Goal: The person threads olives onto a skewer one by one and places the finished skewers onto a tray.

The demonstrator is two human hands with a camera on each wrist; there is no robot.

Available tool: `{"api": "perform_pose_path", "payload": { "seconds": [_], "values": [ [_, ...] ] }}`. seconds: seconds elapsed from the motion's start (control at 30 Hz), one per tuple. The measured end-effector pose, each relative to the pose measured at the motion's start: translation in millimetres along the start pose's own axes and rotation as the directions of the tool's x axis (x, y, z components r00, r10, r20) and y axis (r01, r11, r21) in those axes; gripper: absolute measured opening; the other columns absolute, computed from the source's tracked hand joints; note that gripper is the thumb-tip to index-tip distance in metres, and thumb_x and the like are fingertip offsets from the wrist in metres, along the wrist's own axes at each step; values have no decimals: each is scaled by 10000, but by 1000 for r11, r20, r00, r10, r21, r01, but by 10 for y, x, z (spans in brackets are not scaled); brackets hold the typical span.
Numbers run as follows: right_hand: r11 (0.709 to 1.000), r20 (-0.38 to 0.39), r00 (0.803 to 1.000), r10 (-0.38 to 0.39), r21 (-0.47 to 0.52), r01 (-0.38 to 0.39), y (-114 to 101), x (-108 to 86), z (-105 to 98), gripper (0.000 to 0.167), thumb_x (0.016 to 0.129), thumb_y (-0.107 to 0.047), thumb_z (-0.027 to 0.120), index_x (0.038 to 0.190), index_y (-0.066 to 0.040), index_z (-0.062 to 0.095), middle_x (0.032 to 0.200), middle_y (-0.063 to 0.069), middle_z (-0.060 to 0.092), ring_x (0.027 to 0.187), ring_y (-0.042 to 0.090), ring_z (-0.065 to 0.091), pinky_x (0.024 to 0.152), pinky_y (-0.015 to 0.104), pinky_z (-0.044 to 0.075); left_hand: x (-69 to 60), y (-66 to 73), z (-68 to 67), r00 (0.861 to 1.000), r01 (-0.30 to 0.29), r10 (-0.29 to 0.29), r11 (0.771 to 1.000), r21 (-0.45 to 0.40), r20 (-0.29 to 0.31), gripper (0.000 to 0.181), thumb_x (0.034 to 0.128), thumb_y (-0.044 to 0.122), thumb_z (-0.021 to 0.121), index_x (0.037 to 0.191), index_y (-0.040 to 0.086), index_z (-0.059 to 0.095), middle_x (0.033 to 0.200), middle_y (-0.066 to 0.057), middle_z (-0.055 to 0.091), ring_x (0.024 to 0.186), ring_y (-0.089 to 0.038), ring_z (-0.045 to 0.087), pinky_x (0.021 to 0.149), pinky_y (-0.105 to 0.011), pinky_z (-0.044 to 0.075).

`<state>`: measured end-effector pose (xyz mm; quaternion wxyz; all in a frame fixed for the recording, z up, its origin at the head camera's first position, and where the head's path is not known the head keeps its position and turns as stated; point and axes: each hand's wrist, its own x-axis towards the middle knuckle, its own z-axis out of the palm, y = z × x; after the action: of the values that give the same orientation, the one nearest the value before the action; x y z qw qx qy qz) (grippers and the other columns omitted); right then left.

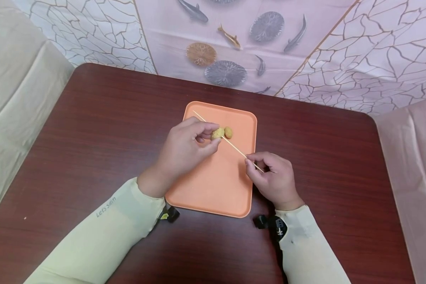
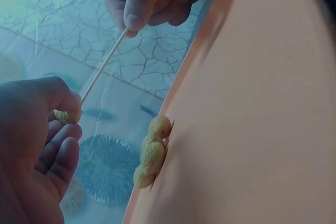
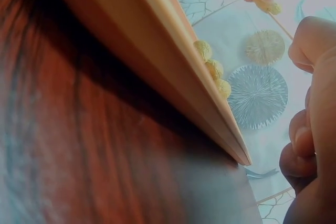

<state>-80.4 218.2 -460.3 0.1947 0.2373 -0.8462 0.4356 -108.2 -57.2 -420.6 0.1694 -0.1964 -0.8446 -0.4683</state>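
My left hand (image 1: 184, 144) pinches a bumpy yellow-brown ball (image 1: 218, 133) between thumb and fingers, above the upper part of an orange tray (image 1: 213, 193). A thin wooden skewer (image 1: 234, 147) meets this ball; how deep it goes in cannot be seen. The skewer's lower end is pinched by my right hand (image 1: 273, 173), over the tray's right edge. More yellow-brown balls (image 2: 152, 156) sit in a row on the tray in the left wrist view, with thin stick tips beside them. Beyond my left hand, a thin stick end (image 1: 198, 115) shows in the head view.
The tray lies on a dark red-brown wooden table (image 1: 92, 138). Behind the table hangs a patterned cloth (image 1: 234, 47) with fish and round shapes. Pale fabric (image 1: 415, 165) hangs along the sides. Dark wrist devices (image 1: 277, 227) sit by both cuffs.
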Motion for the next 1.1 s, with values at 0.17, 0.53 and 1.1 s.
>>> {"api": "perform_pose_path", "payload": {
  "seconds": [0.17, 0.53, 1.1],
  "values": [
    [1000, -6, 1000, 6, 20, -6, -3, 2, 10, 116, 901, -2, 822, 992, -66, 856, 606, -70, 530, 567, 29, 436, 563, 173, 385, -29, 58, 51, 1000, -27, 27, 1000, -13, 2, 270, 911, 98, 915, 1173, 54, 868, 976, -49, 785, 886, -150, 775, 795, -245, 657],
    [999, 0, 1000, 25, 22, -25, -26, 5, 17, 74, 916, -56, 828, 987, -56, 849, 608, -71, 521, 571, 35, 443, 546, 174, 362, -83, 119, 158, 996, -85, 85, 996, -6, 21, 273, 914, 92, 911, 1181, 54, 865, 962, -42, 761, 883, -148, 729, 802, -228, 634],
    [999, 5, 1000, 22, 30, -22, -39, 6, 21, 79, 916, -62, 821, 989, -52, 847, 609, -64, 528, 569, 37, 452, 546, 174, 375, -152, 183, 259, 991, -115, 116, 993, -17, 73, 281, 928, 116, 918, 1193, 58, 844, 987, -38, 741, 892, -148, 712, 827, -222, 617]
  ]
}}
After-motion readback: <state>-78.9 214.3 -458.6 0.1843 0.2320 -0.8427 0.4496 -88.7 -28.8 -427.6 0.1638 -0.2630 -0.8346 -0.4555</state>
